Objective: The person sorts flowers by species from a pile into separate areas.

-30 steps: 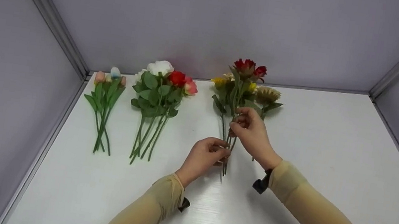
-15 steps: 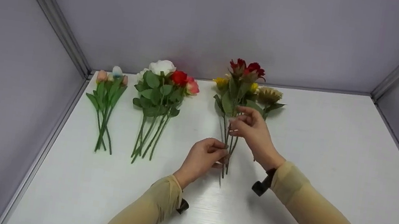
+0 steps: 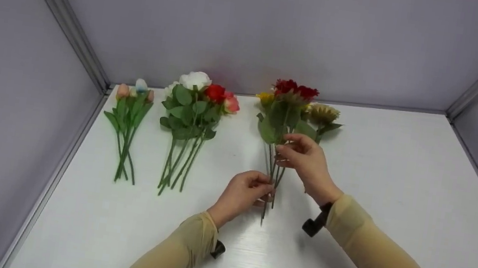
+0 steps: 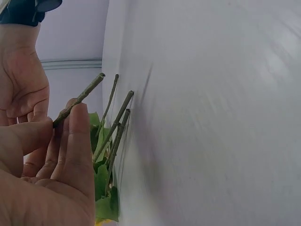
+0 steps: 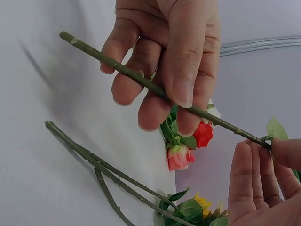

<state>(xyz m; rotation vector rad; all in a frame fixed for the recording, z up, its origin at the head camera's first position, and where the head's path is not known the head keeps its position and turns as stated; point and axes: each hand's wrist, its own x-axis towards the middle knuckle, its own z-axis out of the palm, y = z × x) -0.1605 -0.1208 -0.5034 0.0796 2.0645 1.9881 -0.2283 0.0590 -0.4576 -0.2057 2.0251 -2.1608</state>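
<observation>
Both hands pinch one red flower stem (image 3: 273, 176) just above the counter (image 3: 383, 173) at frame centre: the left hand (image 3: 245, 192) near its cut end, the right hand (image 3: 305, 159) higher up. A loose pinch could drop it onto the stems (image 5: 108, 172) lying beneath, scattering them toward the rose bunch (image 3: 192, 113) at left.

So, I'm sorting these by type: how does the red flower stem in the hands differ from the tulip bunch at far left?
The red flower stem is lifted, pinched by both the left hand and right hand; the tulip bunch lies untouched on the table. The stem's blooms are open and dark red; the tulips are closed pale buds. Both have green stems and leaves.
</observation>
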